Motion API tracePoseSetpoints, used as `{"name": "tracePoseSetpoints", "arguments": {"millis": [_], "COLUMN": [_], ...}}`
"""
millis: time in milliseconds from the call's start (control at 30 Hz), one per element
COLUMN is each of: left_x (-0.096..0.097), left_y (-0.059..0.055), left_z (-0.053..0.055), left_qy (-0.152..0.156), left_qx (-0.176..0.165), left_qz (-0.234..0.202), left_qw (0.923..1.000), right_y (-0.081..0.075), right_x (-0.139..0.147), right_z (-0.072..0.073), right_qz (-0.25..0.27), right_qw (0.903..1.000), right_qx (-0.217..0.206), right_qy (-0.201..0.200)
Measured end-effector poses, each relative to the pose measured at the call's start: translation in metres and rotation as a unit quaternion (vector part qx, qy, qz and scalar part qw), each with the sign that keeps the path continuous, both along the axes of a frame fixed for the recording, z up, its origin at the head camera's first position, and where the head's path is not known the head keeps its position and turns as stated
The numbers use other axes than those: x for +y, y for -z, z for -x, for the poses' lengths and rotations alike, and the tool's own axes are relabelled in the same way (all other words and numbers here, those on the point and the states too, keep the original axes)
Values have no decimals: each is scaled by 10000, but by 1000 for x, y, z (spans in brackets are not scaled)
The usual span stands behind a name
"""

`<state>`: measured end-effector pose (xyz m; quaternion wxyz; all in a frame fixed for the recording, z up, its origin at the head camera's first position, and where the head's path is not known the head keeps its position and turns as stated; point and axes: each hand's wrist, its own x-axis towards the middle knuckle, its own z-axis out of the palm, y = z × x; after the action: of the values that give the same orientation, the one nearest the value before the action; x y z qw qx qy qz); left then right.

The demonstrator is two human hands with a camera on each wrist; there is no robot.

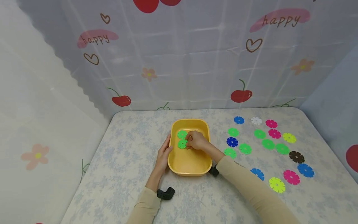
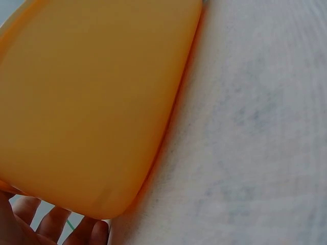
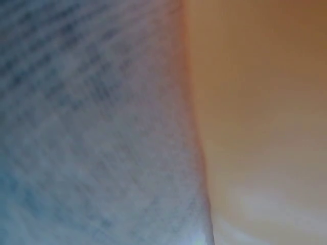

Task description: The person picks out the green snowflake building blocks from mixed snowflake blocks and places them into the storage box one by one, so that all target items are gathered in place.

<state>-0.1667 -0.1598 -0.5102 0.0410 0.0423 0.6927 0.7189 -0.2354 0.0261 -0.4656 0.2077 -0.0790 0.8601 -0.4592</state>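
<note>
The bent fingertips of the right hand [image 1: 196, 140] pinched the right edge of the lower green disc [image 1: 182, 144], while the left hand [image 1: 162, 156] held the side of the yellow tray [image 1: 190, 166]. Inside the tray lay two green discs, the upper green disc [image 1: 182, 134] just beyond the pinched one. Outside, to the right on the patterned table [image 1: 126, 140], were seventeen more: six green, four blue, three pink, two yellow, one white, one dark brown.

Yel tray [image 1: 190, 163] under R hand [image 1: 196, 140]; grn discs [image 1: 182, 133] L of it; grn/pink/blue/yel/wht/brn discs [image 1: 293, 180] to its R; tablecloth [image 1: 134, 140] off-wht w/ blue-grey floral.
</note>
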Motion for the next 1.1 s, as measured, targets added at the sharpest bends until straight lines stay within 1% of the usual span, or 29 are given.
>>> {"name": "tracePoseSetpoints", "arguments": {"millis": [233,333,400,467,567,633,733,867,1000,1100], "left_x": [-1,-1,-2,-1,-1,0,0,1,0,0], "left_y": [0,0,1,1,0,0,-1,-1,-1,-1], "left_z": [1,2,2,1,1,1,1,0,1,0], "left_qy": [41,66,86,76,45,20,-3,-42,-2,31], "left_qx": [15,30,49,57,73,63,69,38,68,82], "left_qz": [-46,-72,-60,-64,-23,-19,-1,34,40,33], "left_qw": [10000,9999,9999,9999,10000,10000,10000,10000,10000,10000], "right_y": [0,-1,-3,-8,-24,-34,-44,-42,-39,-38], "right_x": [0,0,3,8,21,33,57,97,141,171], "right_z": [0,1,0,-2,-9,-16,-28,-45,-58,-64], "right_qz": [-28,5,223,582,1138,1237,1070,733,186,-159], "right_qw": [10000,9995,9987,9964,9904,9887,9908,9936,9940,9929], "right_qx": [94,304,452,531,491,515,615,801,1067,1057], "right_qy": [16,9,-100,-311,-609,-667,-552,-315,113,518]}}
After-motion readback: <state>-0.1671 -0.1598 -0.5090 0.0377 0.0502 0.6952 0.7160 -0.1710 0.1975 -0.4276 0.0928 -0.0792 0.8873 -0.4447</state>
